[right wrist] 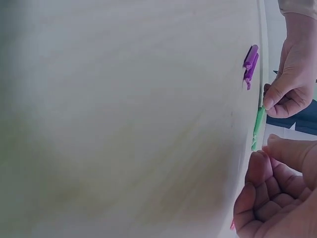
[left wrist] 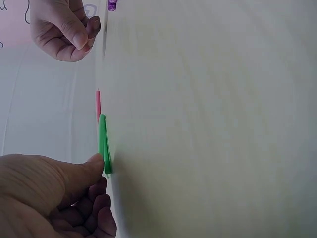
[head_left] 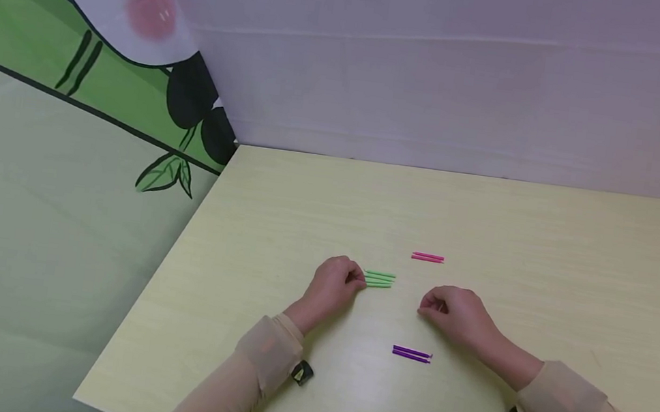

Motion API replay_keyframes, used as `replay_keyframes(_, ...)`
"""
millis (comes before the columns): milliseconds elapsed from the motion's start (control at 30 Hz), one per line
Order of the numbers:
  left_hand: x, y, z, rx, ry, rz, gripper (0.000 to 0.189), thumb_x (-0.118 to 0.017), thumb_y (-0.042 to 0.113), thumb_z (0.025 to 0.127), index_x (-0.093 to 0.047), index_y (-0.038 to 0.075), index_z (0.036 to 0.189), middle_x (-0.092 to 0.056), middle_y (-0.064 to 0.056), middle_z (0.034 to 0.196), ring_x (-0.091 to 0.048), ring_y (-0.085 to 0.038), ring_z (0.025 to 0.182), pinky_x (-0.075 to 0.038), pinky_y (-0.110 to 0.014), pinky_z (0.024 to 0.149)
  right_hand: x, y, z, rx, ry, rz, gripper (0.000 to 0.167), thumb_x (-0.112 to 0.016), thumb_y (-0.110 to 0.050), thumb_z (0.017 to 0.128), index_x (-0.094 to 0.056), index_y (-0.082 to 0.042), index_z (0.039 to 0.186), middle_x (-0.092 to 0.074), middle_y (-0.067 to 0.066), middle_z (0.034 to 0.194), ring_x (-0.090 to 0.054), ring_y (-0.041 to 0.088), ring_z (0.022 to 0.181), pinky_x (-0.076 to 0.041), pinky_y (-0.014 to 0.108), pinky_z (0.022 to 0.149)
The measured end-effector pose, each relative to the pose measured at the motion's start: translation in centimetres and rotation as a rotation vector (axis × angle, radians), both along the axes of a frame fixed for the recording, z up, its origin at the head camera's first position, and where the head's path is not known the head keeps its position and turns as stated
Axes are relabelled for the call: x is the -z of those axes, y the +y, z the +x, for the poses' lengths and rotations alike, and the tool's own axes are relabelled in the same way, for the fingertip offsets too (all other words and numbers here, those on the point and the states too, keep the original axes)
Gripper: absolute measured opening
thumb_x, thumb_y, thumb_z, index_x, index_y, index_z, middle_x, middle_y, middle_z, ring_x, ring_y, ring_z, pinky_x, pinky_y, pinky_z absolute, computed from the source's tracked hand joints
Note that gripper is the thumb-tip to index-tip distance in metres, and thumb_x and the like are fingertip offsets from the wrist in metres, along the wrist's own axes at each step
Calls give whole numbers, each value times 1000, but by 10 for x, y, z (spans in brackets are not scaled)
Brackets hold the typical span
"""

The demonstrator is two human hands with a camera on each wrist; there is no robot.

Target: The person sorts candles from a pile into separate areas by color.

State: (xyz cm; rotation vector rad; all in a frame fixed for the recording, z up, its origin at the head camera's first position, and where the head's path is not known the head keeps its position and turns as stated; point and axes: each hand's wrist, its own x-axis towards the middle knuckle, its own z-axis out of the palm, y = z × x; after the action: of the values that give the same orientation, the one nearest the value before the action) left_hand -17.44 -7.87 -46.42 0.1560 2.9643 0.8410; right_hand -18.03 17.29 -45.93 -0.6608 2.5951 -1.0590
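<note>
Several thin green candles (head_left: 379, 279) lie side by side on the table. My left hand (head_left: 334, 282) is at their left ends, thumb and fingers pinching the end of a green candle (left wrist: 103, 139); which one is partly hidden. To the right, my right hand (head_left: 460, 313) hovers near the tabletop, fingers curled and the thumb tip against the forefinger. Nothing clearly shows in its pinch. Two pink candles (head_left: 427, 257) lie farther back, and two purple candles (head_left: 412, 354) lie nearer the front. A wick shows on the pink candle (left wrist: 98, 101) in the left wrist view.
The pale wooden table (head_left: 547, 246) runs back to a lilac cloth backdrop (head_left: 442, 96). Its left edge borders a pale green cloth (head_left: 42, 232) printed with a cartoon. Both sleeves carry small dark wrist devices (head_left: 302, 372).
</note>
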Motion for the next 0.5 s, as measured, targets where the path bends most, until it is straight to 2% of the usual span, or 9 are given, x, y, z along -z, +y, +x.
replay_keyframes(500,-1,-1,1,-5,-4,3,4,-75,10,86,-72,9,83,-60,3,78,-49,-13,74,-42,-27,71,1,1,5,11,-5,2,7,-73,-11,87,-70,-14,81,-58,-7,71,-51,12,68,-44,28,65)
